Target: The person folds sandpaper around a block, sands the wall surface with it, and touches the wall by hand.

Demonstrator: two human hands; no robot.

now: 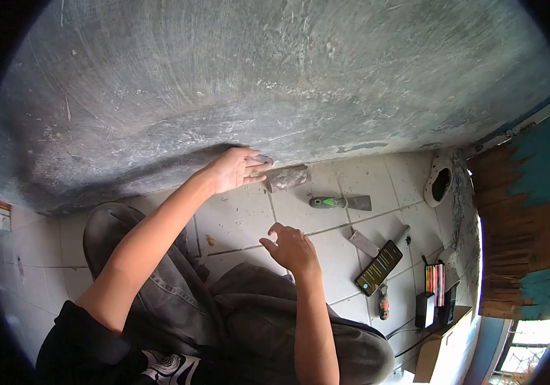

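My left hand (231, 172) is up against the foot of the grey wall (275, 90), fingers pointing right. It presses a small grey piece, apparently folded sandpaper (262, 160), to the wall; the fingers partly cover it. Just right of these fingers, a curled, brownish, dusty sheet of sandpaper (289, 178) lies on the tiles by the wall. My right hand (293, 249) hovers above my lap, holding nothing, its thumb and forefinger apart and its other fingers loosely bent. Farther right is a putty knife (340, 203) with a green and black handle, flat on the floor.
A phone (379, 267) with its screen lit lies on the tiled floor (236, 221), beside a second scraper blade (365, 244) and a red-handled tool (384, 301). Pale clogs (438, 181), a row of colourful items (435, 282) and a cardboard box (438, 350) stand at the right.
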